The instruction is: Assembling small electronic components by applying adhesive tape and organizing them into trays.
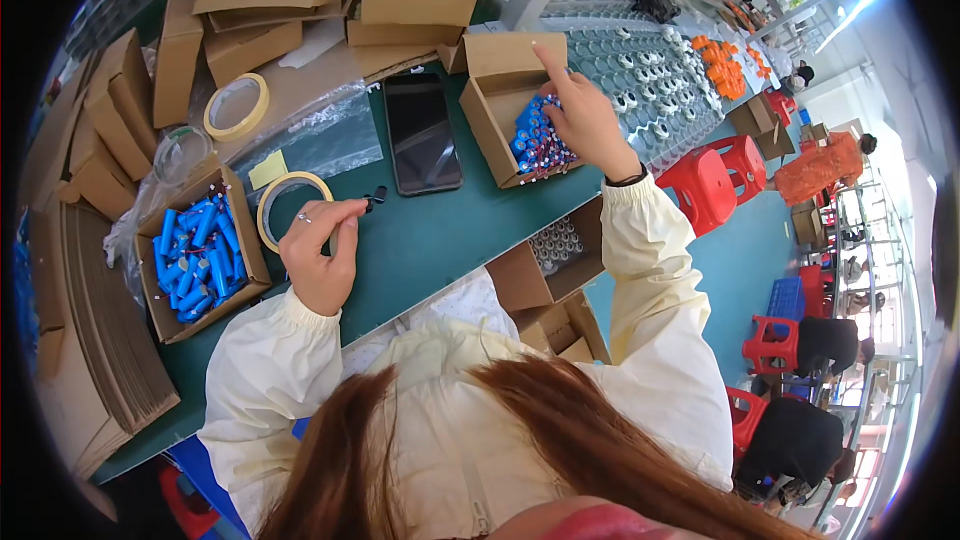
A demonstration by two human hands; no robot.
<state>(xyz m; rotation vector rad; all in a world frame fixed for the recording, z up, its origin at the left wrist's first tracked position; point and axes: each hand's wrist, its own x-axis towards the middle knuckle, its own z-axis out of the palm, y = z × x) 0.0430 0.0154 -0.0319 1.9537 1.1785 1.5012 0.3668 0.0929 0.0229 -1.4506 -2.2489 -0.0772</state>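
My left hand [322, 248] is over the green table with thumb and forefinger pinched together. At their tips is a small black piece [376, 197], too small to name more exactly. My right hand [590, 120] reaches over an open cardboard box [488, 132], its forefinger stretched out and thumb apart, holding nothing that I can see. Blue cylindrical battery cells with thin wires [535, 140] stand in that box, just under the right fingers. Between the hands lies a black phone [422, 135]. Beside the left wrist, another cardboard box [262, 265] is heaped with loose blue cylindrical cells [195, 255].
Two rolls of tape [237, 107] lie at the left, near a plastic bag [340, 135] and a yellow note [267, 170]. Flattened cardboard [115, 320] and empty cartons [415, 5] crowd the left and far sides. Clear trays [640, 80] and red stools [700, 190] are rightward.
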